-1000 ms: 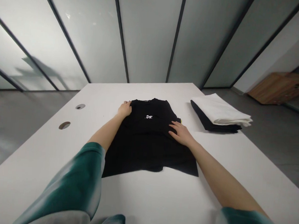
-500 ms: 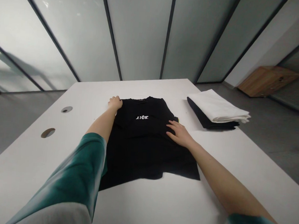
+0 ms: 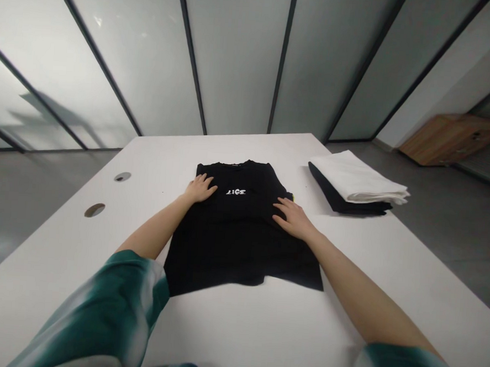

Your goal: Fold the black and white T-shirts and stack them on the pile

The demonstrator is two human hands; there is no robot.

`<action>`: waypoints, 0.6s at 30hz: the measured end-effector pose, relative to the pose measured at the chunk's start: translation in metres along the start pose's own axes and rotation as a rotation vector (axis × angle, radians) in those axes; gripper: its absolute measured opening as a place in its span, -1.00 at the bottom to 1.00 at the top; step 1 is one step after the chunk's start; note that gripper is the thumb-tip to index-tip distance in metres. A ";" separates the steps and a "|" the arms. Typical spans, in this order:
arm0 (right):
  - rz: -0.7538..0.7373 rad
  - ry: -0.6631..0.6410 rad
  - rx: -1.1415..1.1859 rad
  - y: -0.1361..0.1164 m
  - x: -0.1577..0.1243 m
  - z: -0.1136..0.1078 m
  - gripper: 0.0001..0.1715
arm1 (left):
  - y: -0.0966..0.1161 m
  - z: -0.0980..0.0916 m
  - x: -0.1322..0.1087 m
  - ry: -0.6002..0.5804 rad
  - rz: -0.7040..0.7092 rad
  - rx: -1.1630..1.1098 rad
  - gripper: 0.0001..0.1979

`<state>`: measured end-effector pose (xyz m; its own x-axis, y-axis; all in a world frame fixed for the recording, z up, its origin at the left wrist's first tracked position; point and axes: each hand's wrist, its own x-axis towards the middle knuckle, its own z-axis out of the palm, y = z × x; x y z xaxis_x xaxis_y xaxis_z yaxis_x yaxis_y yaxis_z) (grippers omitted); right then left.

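A black T-shirt [image 3: 233, 238] lies spread on the white table [image 3: 236, 332], its neckline at the far end and a small white print on it. My left hand [image 3: 200, 189] rests on the shirt's upper left side, fingers spread and flat. On the right side, my right hand [image 3: 293, 217] also lies on the cloth with its fingers apart. Neither hand grips the fabric. The shirt's sleeves do not show spread out at its sides. A bit of yellow shows at the right edge, just past my right fingertips.
Folded white cloth [image 3: 359, 176] lies on top of folded black cloth [image 3: 339, 203] at the table's right side. Two round holes pierce the tabletop on the left. Beyond the far edge stand frosted glass panels [image 3: 236, 61]; a wooden cabinet [image 3: 453, 138] is at the far right.
My left hand has come off the shirt's upper left edge and moved inward and nearer, now flat on the cloth. My right hand stays in about the same place.
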<state>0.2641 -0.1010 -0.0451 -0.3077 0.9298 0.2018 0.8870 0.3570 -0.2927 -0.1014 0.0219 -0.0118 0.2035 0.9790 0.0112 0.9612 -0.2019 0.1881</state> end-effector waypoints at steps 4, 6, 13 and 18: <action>0.042 0.109 0.034 0.003 0.001 0.002 -0.39 | 0.004 0.005 -0.016 -0.013 -0.058 -0.011 -0.36; 0.118 0.215 0.073 0.008 0.002 0.003 -0.39 | 0.004 0.004 -0.024 0.059 -0.087 -0.042 -0.36; 0.353 0.317 0.212 0.031 0.009 0.008 -0.46 | -0.018 -0.002 -0.060 0.125 -0.151 -0.103 -0.37; 0.444 0.266 0.150 0.030 0.019 0.002 -0.51 | -0.037 -0.008 -0.063 0.104 -0.121 -0.218 -0.45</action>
<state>0.2841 -0.0719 -0.0522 0.2004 0.9466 0.2524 0.8473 -0.0381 -0.5297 -0.1508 -0.0323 -0.0115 0.0580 0.9955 0.0744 0.9121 -0.0831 0.4014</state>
